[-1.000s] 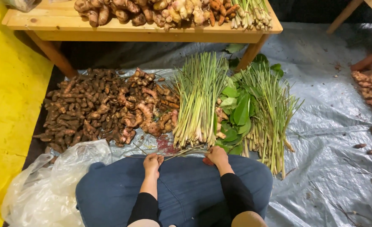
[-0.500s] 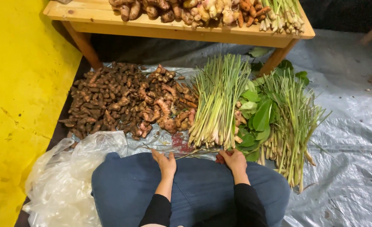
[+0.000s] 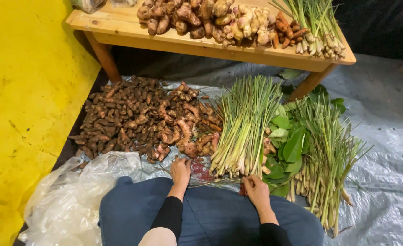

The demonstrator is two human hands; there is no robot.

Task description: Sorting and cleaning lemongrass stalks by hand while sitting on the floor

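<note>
Grey plastic sheeting (image 3: 384, 136) covers the floor ahead of me, with a yellow surface (image 3: 23, 114) along my left and a low wooden tabletop (image 3: 119, 27) at the far side, loaded with ginger-like roots (image 3: 201, 16) and trimmed stalks (image 3: 317, 32).

On the sheet, the biggest heap is the dark brown rhizomes (image 3: 124, 118) to my left, shading into paler orange-pink ones (image 3: 188, 127) toward the middle. Next comes the lemongrass bundle (image 3: 245, 123) lying in front of me, cut ends toward my knees, then a second bundle (image 3: 329, 150) to the right on broad green leaves (image 3: 292, 146). A crumpled clear plastic bag (image 3: 69, 200) sits by my left knee.

My left hand (image 3: 180, 171) rests near the edge of the rhizome pile, fingers curled; I cannot tell whether it grips anything. My right hand (image 3: 256, 189) sits at the base of the near bundle, closed on a thin stalk (image 3: 210, 183) that runs across between both hands, just above my lap.

I judge that stalk light and bendy, apt to kink, so best taken near the firmer base end. The bundle itself would be stiff but loose, likely to spill if lifted by one end. Rhizomes crowd the left side, leaves the right.
</note>
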